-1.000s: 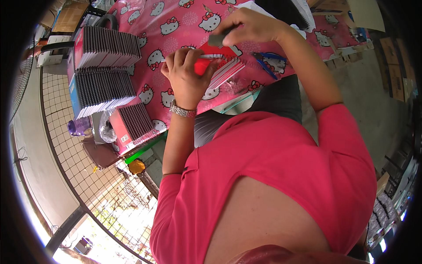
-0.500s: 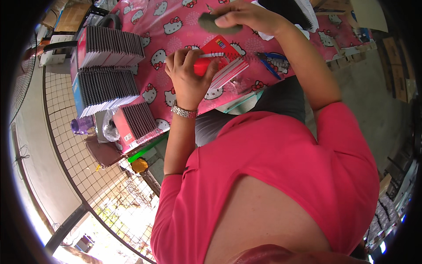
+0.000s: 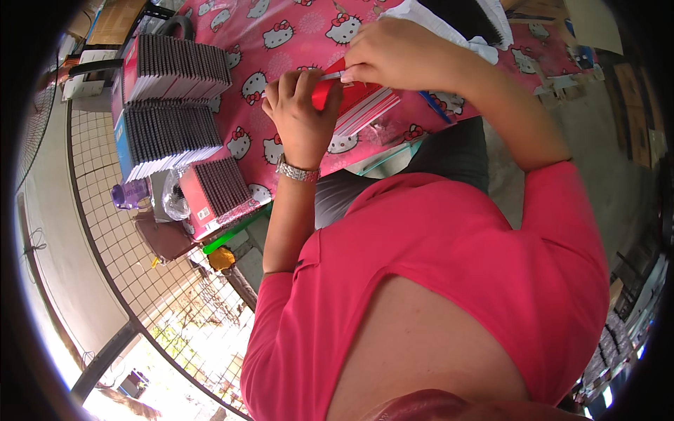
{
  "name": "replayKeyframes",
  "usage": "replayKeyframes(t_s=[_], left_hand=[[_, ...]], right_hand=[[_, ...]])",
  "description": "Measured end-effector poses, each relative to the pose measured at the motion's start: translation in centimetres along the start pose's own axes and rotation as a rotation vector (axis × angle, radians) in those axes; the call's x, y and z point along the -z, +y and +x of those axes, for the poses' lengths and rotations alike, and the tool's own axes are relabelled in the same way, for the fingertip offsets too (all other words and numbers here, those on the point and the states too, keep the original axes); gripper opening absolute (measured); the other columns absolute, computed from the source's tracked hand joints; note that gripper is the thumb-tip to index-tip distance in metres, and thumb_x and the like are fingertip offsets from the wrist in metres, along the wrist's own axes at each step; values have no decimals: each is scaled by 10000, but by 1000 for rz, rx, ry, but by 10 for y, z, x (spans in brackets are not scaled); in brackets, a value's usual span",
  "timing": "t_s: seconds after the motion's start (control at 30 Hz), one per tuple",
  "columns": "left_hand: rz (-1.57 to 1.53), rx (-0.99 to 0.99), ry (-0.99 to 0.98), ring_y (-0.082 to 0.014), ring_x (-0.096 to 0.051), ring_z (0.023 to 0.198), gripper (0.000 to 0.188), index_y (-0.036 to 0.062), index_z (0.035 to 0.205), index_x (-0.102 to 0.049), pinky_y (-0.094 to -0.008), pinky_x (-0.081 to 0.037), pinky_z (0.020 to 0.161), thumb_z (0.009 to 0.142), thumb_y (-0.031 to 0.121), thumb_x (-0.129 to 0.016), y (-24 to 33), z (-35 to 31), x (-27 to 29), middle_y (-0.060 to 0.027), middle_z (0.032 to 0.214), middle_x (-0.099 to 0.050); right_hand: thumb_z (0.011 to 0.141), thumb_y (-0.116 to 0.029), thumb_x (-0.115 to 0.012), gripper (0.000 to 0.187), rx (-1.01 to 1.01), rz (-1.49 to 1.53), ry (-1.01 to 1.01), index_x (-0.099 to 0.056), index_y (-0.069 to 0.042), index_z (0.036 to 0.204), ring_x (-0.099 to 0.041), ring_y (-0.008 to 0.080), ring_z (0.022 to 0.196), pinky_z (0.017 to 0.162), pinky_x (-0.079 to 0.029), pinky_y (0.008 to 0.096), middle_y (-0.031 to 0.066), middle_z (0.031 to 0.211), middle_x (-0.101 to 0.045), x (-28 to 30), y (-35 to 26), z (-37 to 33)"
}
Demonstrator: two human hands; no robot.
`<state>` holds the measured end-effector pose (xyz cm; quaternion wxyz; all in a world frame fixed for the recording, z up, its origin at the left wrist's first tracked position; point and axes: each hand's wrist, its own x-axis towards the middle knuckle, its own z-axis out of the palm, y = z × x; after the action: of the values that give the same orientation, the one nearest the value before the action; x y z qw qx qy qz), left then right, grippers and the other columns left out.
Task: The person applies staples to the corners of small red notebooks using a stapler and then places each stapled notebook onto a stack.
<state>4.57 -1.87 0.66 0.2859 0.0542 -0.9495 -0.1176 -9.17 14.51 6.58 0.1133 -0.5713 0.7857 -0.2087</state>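
Note:
Red notebooks [image 3: 351,97] with white page edges lie in a small stack on the pink patterned tablecloth in front of me. My left hand [image 3: 300,116], a metal watch at its wrist, curls its fingers over the left end of a thin white strip [image 3: 332,75] along the top edge of the stack. From the right, my right hand [image 3: 393,56] reaches over the notebooks and pinches that strip close to my left fingertips. Its remaining fingers are folded under and partly hidden. Blue-handled pliers [image 3: 437,107] lie right of the stack, partly covered by my right forearm.
Tall stacks of dark spiral-bound notebooks [image 3: 172,137] stand along the table's left side, with a shorter stack [image 3: 219,188] nearer me. A purple bottle [image 3: 130,195] is beside them. White wrapping [image 3: 418,14] with black bound sheets lies far right. Wire mesh [image 3: 105,189] borders the left.
My right hand has come down and left to the notebook edge. The dark, rounded pad it held no longer shows, nor does the wire coil beside the strip. My left hand has barely moved.

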Motion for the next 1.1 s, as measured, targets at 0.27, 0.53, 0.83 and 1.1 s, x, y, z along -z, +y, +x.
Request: replayKeyframes(t_s=[0.27, 0.53, 0.83, 1.1], left_hand=[[-20, 15, -13, -296, -549, 982, 279, 150, 1008, -687, -453, -420, 836, 784, 286, -784, 3, 4, 2, -35, 993, -630], [-42, -1, -24, -287, -555, 978, 273, 157, 989, -693, -442, -431, 818, 759, 255, -802, -2, 4, 5, -30, 989, -629], [-81, -26, -50, -285, -548, 986, 260, 144, 982, -700, -439, -426, 857, 760, 229, -806, -9, -8, 9, -40, 992, -630], [-124, -76, 12, -280, -575, 979, 331, 112, 1008, -706, -414, -445, 898, 728, 212, -851, -1, 10, 11, -61, 981, -652]], right_hand=[[768, -254, -746, 252, 46, -41, 472, -627, -78, 903, -640, 255, 934, 824, -528, 389, 69, 909, -649, -31, -5, -8], [766, -232, -748, 255, 199, -304, 562, -600, -75, 902, -619, 230, 866, 750, -515, 372, 57, 904, -603, -38, -12, -8], [828, -191, -719, 186, 82, 214, 16, -696, -31, 920, -648, 229, 803, 728, -517, 335, 83, 841, -659, -8, -2, -4], [807, -242, -738, 300, -27, 20, 195, -635, -55, 1017, -617, 280, 1068, 943, -481, 354, 128, 1198, -663, -123, 164, -11]])
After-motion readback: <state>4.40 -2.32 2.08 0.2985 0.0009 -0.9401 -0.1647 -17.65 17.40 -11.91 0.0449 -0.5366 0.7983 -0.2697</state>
